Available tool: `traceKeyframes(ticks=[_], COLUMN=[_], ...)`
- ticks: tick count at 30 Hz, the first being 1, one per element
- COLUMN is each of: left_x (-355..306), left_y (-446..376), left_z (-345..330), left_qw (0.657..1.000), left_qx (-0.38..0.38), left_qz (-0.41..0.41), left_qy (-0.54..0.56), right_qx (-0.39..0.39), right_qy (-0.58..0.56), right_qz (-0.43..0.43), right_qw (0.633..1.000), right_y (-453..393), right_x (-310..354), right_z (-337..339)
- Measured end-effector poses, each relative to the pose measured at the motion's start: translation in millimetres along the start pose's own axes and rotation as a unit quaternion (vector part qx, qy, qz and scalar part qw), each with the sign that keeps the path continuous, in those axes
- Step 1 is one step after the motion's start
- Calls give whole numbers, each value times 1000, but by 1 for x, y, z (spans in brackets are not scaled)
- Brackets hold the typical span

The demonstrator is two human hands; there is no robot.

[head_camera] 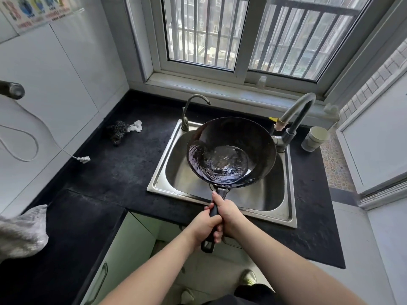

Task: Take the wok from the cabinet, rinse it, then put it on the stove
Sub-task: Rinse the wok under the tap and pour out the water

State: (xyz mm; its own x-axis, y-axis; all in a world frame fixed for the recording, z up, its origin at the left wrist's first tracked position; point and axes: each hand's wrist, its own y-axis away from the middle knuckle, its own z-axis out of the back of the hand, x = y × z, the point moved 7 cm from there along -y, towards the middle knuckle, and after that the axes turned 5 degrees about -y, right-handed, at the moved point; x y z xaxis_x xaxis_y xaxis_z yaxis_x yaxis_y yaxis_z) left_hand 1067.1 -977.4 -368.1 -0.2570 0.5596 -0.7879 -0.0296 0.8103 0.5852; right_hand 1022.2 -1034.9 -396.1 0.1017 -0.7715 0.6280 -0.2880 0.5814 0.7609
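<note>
Wok (231,150), dark and round, hangs over the steel sink (284,203) with water swirling inside, tilted left. Its black handle (212,219) runs straight back toward the person; right hand (229,213) grips nearer the bowl, left hand (204,225) wraps just behind it

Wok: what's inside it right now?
Swirling water pools in the wok, mostly toward its lower left. No food or utensil shows. The wok hides part of the sink basin beneath it.
</note>
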Motion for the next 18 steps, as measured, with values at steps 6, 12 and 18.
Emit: traceKeyframes(ticks=[6, 12, 18], left_x=[-12, -4, 5], left_y=[-10, -1, 8], left_z=[5, 10, 18], left_qw=[999, 996, 992], left_qx=[-20, -48, -67], left_qz=[39, 51, 3], left_qy=[-14, -54, -109], right_qx=[27, 80, 96], right_qy=[24, -99, -93], right_qz=[-102, -95, -42], right_qw=[994, 987, 990], right_y=[12, 11, 4], right_x=[3, -6, -13], right_z=[-1, -15, -23])
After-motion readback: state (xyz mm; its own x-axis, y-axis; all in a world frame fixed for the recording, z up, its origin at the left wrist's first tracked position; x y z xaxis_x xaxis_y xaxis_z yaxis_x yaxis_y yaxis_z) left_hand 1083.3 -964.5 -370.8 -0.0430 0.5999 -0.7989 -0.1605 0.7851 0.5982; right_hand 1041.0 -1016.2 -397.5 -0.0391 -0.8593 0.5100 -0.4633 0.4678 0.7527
